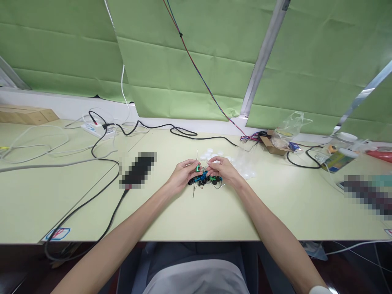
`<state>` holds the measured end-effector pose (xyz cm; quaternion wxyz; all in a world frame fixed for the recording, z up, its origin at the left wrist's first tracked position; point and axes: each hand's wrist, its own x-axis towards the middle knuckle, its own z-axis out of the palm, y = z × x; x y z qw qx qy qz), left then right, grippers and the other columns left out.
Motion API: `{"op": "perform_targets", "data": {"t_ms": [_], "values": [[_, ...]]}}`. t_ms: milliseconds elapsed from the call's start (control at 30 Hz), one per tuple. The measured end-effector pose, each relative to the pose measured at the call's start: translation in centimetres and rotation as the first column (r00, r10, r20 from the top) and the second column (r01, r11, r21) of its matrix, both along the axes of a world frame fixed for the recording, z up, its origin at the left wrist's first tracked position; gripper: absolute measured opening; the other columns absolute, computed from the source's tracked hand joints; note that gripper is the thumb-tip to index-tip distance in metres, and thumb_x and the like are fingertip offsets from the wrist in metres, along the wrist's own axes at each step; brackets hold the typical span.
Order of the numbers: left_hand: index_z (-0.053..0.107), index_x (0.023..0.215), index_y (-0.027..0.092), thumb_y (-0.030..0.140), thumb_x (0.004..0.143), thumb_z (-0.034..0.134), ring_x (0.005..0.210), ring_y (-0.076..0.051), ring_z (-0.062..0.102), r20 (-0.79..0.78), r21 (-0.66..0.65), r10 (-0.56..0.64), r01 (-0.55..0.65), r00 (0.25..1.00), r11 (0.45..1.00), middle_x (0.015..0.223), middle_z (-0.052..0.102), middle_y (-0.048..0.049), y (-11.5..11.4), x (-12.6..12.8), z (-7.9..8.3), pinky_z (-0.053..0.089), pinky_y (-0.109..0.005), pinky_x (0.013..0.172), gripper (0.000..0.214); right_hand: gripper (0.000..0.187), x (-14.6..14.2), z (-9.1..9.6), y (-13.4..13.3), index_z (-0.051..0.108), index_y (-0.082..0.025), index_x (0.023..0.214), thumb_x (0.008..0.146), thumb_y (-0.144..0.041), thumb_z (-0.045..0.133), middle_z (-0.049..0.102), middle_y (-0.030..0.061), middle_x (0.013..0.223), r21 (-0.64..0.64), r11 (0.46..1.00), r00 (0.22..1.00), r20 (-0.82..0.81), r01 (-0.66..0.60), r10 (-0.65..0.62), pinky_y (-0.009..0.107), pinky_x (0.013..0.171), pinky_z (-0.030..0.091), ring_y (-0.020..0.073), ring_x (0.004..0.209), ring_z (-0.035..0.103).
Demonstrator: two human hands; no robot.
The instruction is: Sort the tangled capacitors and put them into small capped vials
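Note:
My left hand (pixel 183 174) is closed in a pinch around a small shiny green piece (pixel 198 168), with a thin metal wire standing up beside the fingertips. Close to it, my right hand (pixel 226 169) also has thumb and forefinger pressed together; whatever lies between them is too small to make out. Beneath both hands is a little heap of blue, green and black parts (pixel 202 179) with thin bent metal wires sticking out. Part of this heap is hidden by the fingers. Just behind lie several white translucent discs (pixel 210 154), some spreading to the right behind my right hand.
A blurred dark device (pixel 138 169) with a black cable lies left on the table (pixel 196 220). Behind it are a power strip (pixel 97 130) and loose cables. At the back right stand a cardboard box (pixel 275 145) with a plastic bag and a canister (pixel 339 158).

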<state>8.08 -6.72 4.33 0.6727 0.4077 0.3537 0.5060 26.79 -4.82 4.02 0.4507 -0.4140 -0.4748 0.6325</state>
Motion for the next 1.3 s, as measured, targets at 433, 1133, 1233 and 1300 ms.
{"op": "perform_targets", "data": {"t_ms": [433, 1133, 1233, 1300], "values": [[0.069, 0.084, 0.013, 0.034, 0.072, 0.081, 0.076, -0.015, 0.067, -0.047, 0.058, -0.053, 0.056, 0.997, 0.997, 0.083, 0.070, -0.0059, 0.0, 0.4, -0.5, 0.056, -0.029, 0.079, 0.027, 0.039, -1.2, -0.7, 0.0, 0.051, -0.021, 0.090, 0.073, -0.046, 0.076, 0.042, -0.0106, 0.053, 0.070, 0.988, 0.987, -0.082, -0.135, 0.141, 0.020, 0.044, 0.024, 0.0056, 0.041, 0.040], [0.069, 0.082, 0.013, 0.035, 0.073, 0.080, 0.078, -0.015, 0.067, -0.048, 0.071, -0.031, 0.034, 0.998, 0.997, 0.083, 0.070, -0.0059, -0.3, 0.7, -0.1, 0.057, -0.029, 0.078, 0.026, 0.037, -0.7, 0.9, -0.9, 0.055, -0.021, 0.104, 0.074, -0.032, 0.075, 0.067, -0.0022, 0.076, 0.381, 0.923, 0.990, 0.140, -0.053, -0.001, 0.026, 0.064, 0.048, 0.0120, 0.064, 0.062], [0.070, 0.081, 0.013, 0.033, 0.071, 0.082, 0.075, -0.014, 0.066, -0.033, 0.060, -0.022, 0.024, 0.999, 0.998, 0.081, 0.069, -0.0048, -0.4, 0.7, 0.0, 0.057, -0.029, 0.078, 0.025, 0.040, -0.6, 0.8, -1.0, 0.057, -0.021, 0.104, 0.071, -0.030, 0.078, 0.070, 0.0001, 0.080, 0.406, 0.914, 0.990, 0.135, -0.017, -0.042, 0.030, 0.074, 0.051, 0.0150, 0.074, 0.066], [0.070, 0.080, 0.013, 0.031, 0.071, 0.081, 0.075, -0.014, 0.065, -0.013, 0.043, -0.017, 0.017, 1.000, 0.999, 0.080, 0.069, -0.0043, -0.4, 0.7, 0.1, 0.058, -0.029, 0.078, 0.023, 0.043, -0.7, 0.7, -1.0, 0.058, -0.021, 0.104, 0.069, -0.030, 0.081, 0.072, 0.0012, 0.081, 0.398, 0.917, 0.993, 0.105, 0.011, -0.058, 0.032, 0.078, 0.052, 0.0166, 0.078, 0.068]]}}
